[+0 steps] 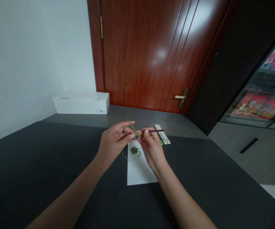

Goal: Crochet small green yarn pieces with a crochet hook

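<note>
My right hand (151, 143) grips a crochet hook (157, 130) with a dark handle that points out to the right. Its tip reaches a small piece of green crochet (137, 136), which my left hand (115, 136) pinches between thumb and fingers. Green yarn (132, 126) runs over the raised left index finger, and a loose strand hangs below that hand. Under both hands lies a white notepad (139, 173). On it rests a small dark green crocheted piece (134, 150) with a short yarn tail. Something pink shows partly behind my right fingers.
A pale ruler-like strip (165, 137) lies past my right hand, with a small bright green item (161, 142) beside it. A long white box (82, 103) stands at the back left by the wall. Behind the dark table (44, 168) are a wooden door (142, 63) and a cabinet (249, 156).
</note>
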A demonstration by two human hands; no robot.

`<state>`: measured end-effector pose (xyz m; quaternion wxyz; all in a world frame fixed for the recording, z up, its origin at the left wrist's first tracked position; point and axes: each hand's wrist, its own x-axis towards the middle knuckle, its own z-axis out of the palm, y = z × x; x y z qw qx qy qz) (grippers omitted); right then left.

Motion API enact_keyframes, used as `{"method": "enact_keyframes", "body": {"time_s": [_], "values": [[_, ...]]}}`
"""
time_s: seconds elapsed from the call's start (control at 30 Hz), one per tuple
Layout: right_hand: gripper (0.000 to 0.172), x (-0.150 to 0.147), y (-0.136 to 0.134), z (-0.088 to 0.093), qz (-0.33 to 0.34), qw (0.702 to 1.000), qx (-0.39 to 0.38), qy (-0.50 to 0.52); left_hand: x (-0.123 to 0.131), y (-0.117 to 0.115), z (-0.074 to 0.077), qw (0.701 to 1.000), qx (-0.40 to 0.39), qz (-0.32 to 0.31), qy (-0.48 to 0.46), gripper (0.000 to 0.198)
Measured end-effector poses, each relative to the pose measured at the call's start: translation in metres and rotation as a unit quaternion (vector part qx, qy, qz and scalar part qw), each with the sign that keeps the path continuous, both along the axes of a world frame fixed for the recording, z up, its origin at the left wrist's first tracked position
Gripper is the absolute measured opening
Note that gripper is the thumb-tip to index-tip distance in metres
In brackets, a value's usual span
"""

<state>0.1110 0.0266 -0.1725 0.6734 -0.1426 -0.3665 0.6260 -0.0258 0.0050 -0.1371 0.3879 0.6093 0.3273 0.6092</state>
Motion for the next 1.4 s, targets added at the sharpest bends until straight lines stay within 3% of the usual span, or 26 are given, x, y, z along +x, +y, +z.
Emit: {"method": "enact_keyframes", "body": {"time_s": [0.43,0.7,0.97,1.4], "values": [[0.028,-0.003,-0.003,0.002,0.023,1.000,-0.021,0.005,0.000,-0.001,0.001,0.998,0.027,0.031,0.044,0.038],[0.026,-0.002,-0.005,0.005,-0.023,0.999,0.021,-0.023,0.001,-0.005,0.002,0.999,0.015,-0.044,-0.001,0.040],[0.021,-0.003,-0.008,0.007,-0.027,0.999,0.036,-0.022,0.004,-0.003,-0.001,0.999,0.024,0.021,0.025,0.044],[0.022,-0.003,-0.009,0.008,-0.022,0.999,0.034,-0.027,0.004,-0.004,0.000,0.998,0.034,0.040,0.036,0.040]]}}
